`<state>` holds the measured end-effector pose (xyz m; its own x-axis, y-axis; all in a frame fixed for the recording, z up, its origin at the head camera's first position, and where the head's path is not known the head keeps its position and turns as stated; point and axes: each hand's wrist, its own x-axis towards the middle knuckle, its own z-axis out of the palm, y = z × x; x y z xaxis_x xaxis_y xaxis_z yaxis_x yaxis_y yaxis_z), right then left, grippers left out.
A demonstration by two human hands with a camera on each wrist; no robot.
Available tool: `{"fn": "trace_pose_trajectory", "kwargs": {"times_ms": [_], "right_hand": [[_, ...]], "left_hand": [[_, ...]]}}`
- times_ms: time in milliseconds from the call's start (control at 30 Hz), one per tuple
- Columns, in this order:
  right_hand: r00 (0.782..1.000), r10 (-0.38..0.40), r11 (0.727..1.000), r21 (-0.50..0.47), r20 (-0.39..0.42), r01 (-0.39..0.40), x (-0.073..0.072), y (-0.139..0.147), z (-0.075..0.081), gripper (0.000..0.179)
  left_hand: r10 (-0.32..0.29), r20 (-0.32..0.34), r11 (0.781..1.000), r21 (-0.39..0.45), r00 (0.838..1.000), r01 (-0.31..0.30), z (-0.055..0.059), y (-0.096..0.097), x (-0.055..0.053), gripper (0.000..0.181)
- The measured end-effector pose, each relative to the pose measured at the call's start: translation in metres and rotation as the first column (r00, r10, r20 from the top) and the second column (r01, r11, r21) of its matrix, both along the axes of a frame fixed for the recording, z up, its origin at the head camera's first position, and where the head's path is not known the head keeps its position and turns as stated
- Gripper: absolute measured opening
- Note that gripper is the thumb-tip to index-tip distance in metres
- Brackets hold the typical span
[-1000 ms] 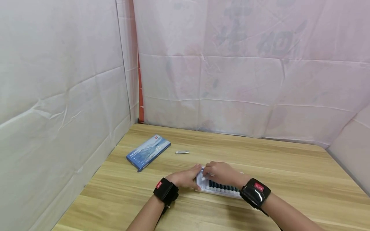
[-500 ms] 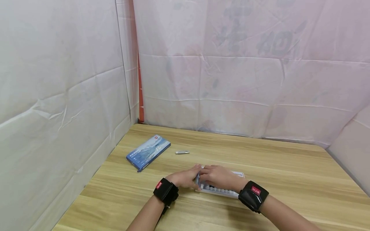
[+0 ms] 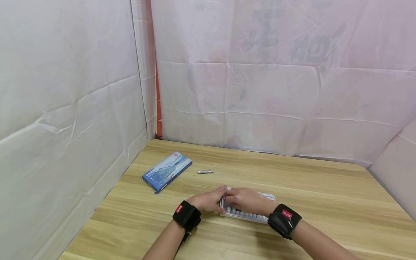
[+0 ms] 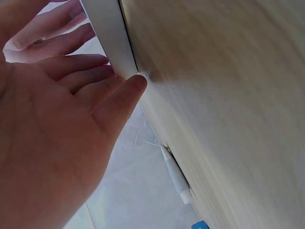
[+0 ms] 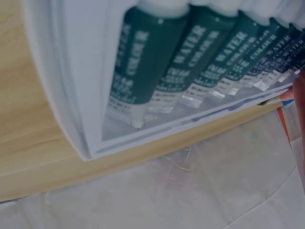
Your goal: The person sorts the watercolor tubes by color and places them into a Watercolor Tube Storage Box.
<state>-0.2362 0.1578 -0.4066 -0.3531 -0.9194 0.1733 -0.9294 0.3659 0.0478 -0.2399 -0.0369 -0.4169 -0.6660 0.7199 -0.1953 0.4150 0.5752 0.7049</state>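
A white plastic tray (image 3: 271, 196) of paint tubes lies on the table in the head view. My left hand (image 3: 206, 200) holds its left end, thumb at the near corner and fingers at the far one. In the left wrist view, fingers of the left hand (image 4: 71, 119) touch the tray's edge (image 4: 112, 36). Above the tray's left part, my right hand (image 3: 248, 201) curls its fingers down onto a paint tube; the fingertips are hidden. Dark green and blue paint tubes (image 5: 150, 57) with white caps fill a row in the right wrist view.
A single loose paint tube (image 3: 205, 171) lies beyond the tray. Farther left rests a blue cardboard box (image 3: 167, 171) with a landscape print. White sheeting (image 3: 260, 108) hangs behind and beside the wooden table (image 3: 325, 202).
The right hand has lowered a white-capped paint tube into the tray's left part and shifted slightly left. The left hand has stayed in place.
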Motion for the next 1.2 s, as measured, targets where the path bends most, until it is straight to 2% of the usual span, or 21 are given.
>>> {"fn": "trace_pose_trajectory", "kwargs": {"times_ms": [133, 233, 400, 700, 867, 1000, 1067, 1200], "right_hand": [[0.994, -0.036, 0.999, -0.005, 0.105, 0.037, -0.001, 0.005, 0.0, 0.013], [0.988, -0.05, 0.999, -0.014, 0.148, 0.053, -0.001, 0.006, 0.0, 0.013], [0.986, -0.05, 0.998, -0.022, 0.161, 0.054, 0.0, 0.006, 0.0, 0.013], [0.979, -0.113, 0.993, 0.051, 0.169, 0.106, 0.0, 0.001, 0.004, 0.013], [0.98, -0.106, 0.994, 0.055, 0.166, 0.098, -0.001, 0.001, 0.003, 0.014], [0.968, -0.099, 0.994, -0.027, 0.229, 0.108, -0.004, 0.001, 0.005, 0.01], [0.96, -0.099, 0.987, -0.094, 0.263, 0.128, -0.009, -0.001, 0.009, 0.016], [0.962, -0.12, 0.965, -0.2, 0.247, 0.172, -0.029, -0.012, 0.019, 0.028]], "left_hand": [[-0.005, -0.01, 1.0, -0.008, 1.0, 0.005, -0.002, 0.001, -0.001, 0.086], [-0.006, -0.015, 1.0, -0.011, 1.0, 0.006, -0.003, 0.001, -0.002, 0.087], [-0.004, -0.009, 1.0, -0.008, 1.0, 0.004, -0.003, 0.001, -0.001, 0.086], [0.011, 0.019, 1.0, 0.0, 1.0, -0.011, 0.0, 0.0, 0.001, 0.085], [0.004, 0.012, 1.0, -0.009, 1.0, -0.004, 0.0, 0.001, 0.0, 0.086], [-0.007, -0.016, 1.0, -0.013, 1.0, 0.007, -0.001, 0.002, -0.001, 0.088], [-0.009, -0.017, 1.0, -0.003, 1.0, 0.009, -0.002, 0.002, -0.002, 0.089], [-0.008, -0.011, 1.0, -0.003, 1.0, 0.008, -0.004, 0.002, -0.004, 0.09]]}}
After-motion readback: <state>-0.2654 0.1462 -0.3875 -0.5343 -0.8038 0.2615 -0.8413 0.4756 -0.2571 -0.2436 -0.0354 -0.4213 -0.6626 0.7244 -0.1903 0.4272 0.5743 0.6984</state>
